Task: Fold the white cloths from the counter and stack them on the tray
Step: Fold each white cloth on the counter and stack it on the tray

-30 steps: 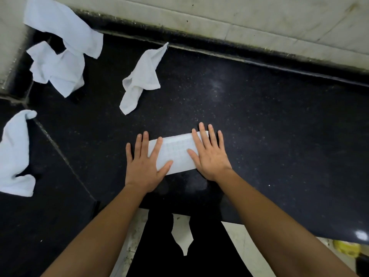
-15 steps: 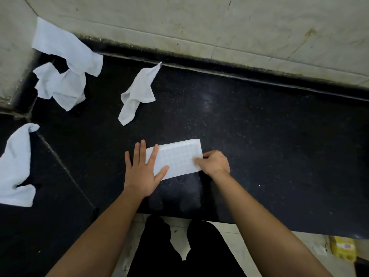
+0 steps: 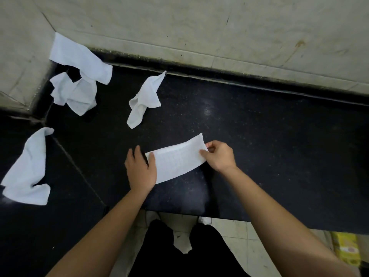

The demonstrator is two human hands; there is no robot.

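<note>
- Long folded white cloth strip (image 3: pixel 178 161) with a small square weave, lying near the front edge of the shiny black speckled stone counter (image 3: pixel 269 136).
- Left hand (image 3: pixel 140 170) flat on the strip's left end, fingers spread, pressing down, not closed round anything.
- Right hand (image 3: pixel 218 157) pinching the strip's right end between thumb and fingers.
- Right end of the strip lifted up off the counter and curling a little; left end flat on the stone.
- Crumpled white cloth (image 3: pixel 144 100) behind the strip, a bit to the left, apart from it, one thin corner poking up toward the wall.
- Big rumpled white cloth (image 3: pixel 79 58) in the far left corner, its top edge leaning up on the pale stained stone wall (image 3: pixel 219 27).
- Another bunched white cloth (image 3: pixel 74 95) just under that one, touching it.
- One more loose white cloth (image 3: pixel 27 170) on the left part of the counter, well apart from the hands, past a thin seam line in the stone.
- Two bare forearms reaching in from the bottom, one to each end of the strip.
- Black trouser legs (image 3: pixel 159 252) under the counter edge, over a pale tiled floor (image 3: pixel 239 232).
- Yellow packet (image 3: pixel 345 250) low down at the right, blurry, cannot tell what it is.
</note>
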